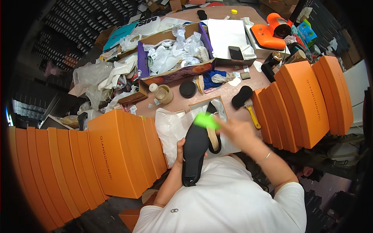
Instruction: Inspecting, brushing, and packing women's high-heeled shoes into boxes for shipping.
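Observation:
My left hand (180, 150) is wrapped round a black shoe (195, 143), which is tilted with its dark sole facing up and its toe pointing away from me. In my right hand (235, 131), smeared by motion, is a bright green block (206, 121). The block is at the toe end of the sole; whether it has bristles is too blurred to tell. Behind the held shoe, a second black shoe with a beige inside (213, 140) lies in an open shoe box (202, 104), lined with white tissue paper (171, 130).
Stacks of orange shoe boxes flank me on the left (116, 155) and right (301, 105). Across the table are a jar (164, 94), a round black tin (187, 89), a yellow-handled brush (253, 115), a purple carton of crumpled plastic (175, 70), a phone (235, 53) and an orange device (268, 34).

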Available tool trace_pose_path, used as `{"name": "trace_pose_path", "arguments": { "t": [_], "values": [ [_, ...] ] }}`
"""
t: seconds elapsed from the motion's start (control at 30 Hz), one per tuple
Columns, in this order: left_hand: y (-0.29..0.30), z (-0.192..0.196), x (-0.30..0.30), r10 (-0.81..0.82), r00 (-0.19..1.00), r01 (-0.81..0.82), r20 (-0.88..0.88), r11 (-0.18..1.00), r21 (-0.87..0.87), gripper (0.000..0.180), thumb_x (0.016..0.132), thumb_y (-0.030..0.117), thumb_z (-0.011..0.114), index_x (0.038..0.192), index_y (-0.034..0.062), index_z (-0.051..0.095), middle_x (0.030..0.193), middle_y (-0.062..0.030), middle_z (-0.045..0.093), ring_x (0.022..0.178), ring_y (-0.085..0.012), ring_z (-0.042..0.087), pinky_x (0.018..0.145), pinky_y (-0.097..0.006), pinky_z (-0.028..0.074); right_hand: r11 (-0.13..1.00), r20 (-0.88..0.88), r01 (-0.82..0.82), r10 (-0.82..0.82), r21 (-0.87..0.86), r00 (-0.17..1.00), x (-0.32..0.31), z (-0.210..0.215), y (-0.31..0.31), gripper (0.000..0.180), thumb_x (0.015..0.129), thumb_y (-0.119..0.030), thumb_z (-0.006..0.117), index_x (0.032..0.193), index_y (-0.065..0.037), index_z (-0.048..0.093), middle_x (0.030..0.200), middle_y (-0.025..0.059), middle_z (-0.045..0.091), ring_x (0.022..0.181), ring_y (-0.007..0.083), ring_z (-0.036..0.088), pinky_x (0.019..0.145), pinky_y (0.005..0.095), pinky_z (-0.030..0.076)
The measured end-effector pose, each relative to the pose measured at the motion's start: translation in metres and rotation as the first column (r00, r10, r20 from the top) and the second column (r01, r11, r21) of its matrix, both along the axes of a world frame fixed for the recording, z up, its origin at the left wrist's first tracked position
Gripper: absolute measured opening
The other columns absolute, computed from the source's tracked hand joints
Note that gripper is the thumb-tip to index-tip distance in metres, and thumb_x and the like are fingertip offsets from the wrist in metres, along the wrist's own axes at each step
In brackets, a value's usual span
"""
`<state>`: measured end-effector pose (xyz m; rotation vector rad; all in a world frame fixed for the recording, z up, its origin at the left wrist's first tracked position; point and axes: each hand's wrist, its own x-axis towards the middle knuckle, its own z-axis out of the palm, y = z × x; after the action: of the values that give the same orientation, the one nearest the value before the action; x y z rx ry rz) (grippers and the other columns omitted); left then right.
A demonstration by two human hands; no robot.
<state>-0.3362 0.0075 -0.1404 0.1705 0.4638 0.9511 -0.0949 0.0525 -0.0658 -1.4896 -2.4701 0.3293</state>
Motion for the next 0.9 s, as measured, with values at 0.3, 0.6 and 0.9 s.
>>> {"name": "trace_pose_path", "arguments": {
  "t": [0.3,0.6,0.9],
  "values": [
    [0.004,-0.013,-0.009,-0.147,0.985,0.145,0.088,0.989,0.024,0.087,0.074,0.062,0.063,0.134,0.0023,0.042,0.112,-0.0233,0.056,0.085,-0.0397,0.064,0.069,-0.049,0.058,0.989,-0.018,0.130,-0.129,0.065,0.992,-0.007,0.002,0.021,0.049,0.083,-0.028,0.069,0.129,-0.016,0.058,0.071,0.0098,0.052,0.061,0.0259,0.058,0.056,0.0370,0.048],
    [-0.003,-0.001,-0.003,0.006,0.998,-0.012,0.056,0.995,0.096,0.086,0.078,0.063,0.058,0.134,-0.0013,0.044,0.116,-0.0238,0.053,0.084,-0.0346,0.058,0.066,-0.045,0.054,0.952,-0.078,0.261,-0.276,-0.162,0.958,0.030,-0.041,0.036,0.047,0.087,-0.026,0.066,0.132,-0.018,0.055,0.093,0.0146,0.065,0.081,0.0331,0.064,0.069,0.0382,0.051],
    [0.030,-0.008,-0.012,0.235,0.968,-0.245,-0.087,0.962,-0.120,0.084,0.083,0.068,0.043,0.121,-0.0066,0.051,0.097,-0.0198,0.061,0.080,-0.0258,0.064,0.065,-0.033,0.059,0.887,-0.414,0.380,-0.458,-0.261,0.786,0.066,-0.151,0.037,0.046,0.092,-0.022,0.060,0.133,-0.006,0.051,0.113,0.0244,0.062,0.101,0.0386,0.061,0.085,0.0422,0.049]
  ]
}}
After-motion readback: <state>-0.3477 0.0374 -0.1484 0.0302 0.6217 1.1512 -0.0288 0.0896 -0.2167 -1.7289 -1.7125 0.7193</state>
